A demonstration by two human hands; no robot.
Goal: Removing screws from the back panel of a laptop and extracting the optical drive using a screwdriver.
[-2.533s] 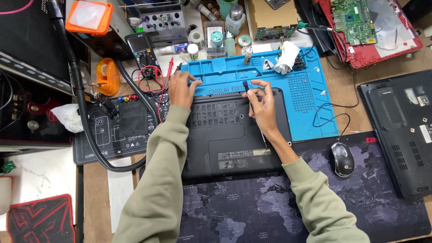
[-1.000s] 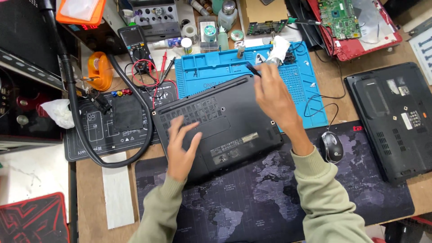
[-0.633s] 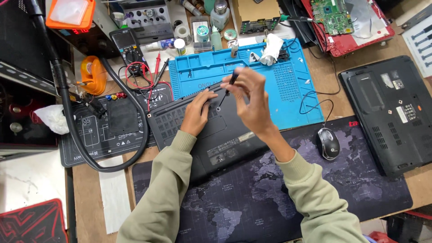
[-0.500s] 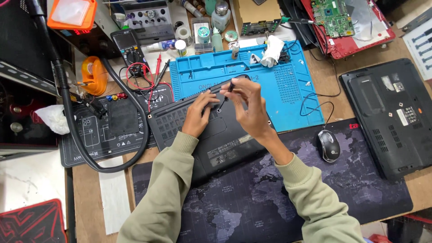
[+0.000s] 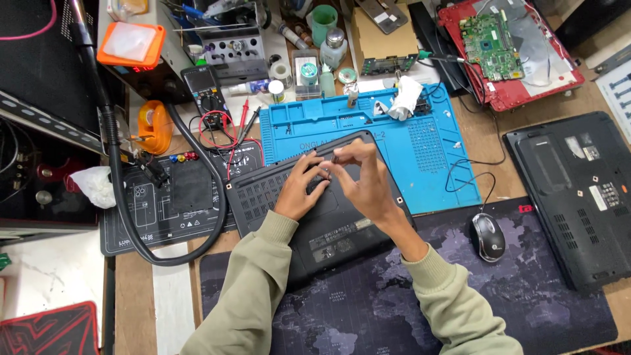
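Note:
A black laptop (image 5: 342,230) lies upside down and turned at an angle, partly on the blue work mat (image 5: 434,158) and partly on the dark map-printed desk mat (image 5: 539,296). My left hand (image 5: 301,189) rests on the laptop's base near its far edge, fingers bent and holding nothing. My right hand (image 5: 365,179) is just to its right, fingers pinched on a small dark screwdriver (image 5: 334,158). The screwdriver's tip points down at the base beside my left fingertips. The exact spot it touches is hidden by my fingers.
A mouse (image 5: 488,236) sits right of the laptop and a second black laptop (image 5: 578,197) lies at the right edge. A red laptop shell with a green board (image 5: 513,46) is at the back right. A multimeter (image 5: 200,85), a black hose (image 5: 125,197) and an orange dispenser (image 5: 154,125) crowd the left.
The laptop has been turned from square to angled. My left hand moved from its near corner up to the far edge, and my right hand brought the screwdriver down beside it.

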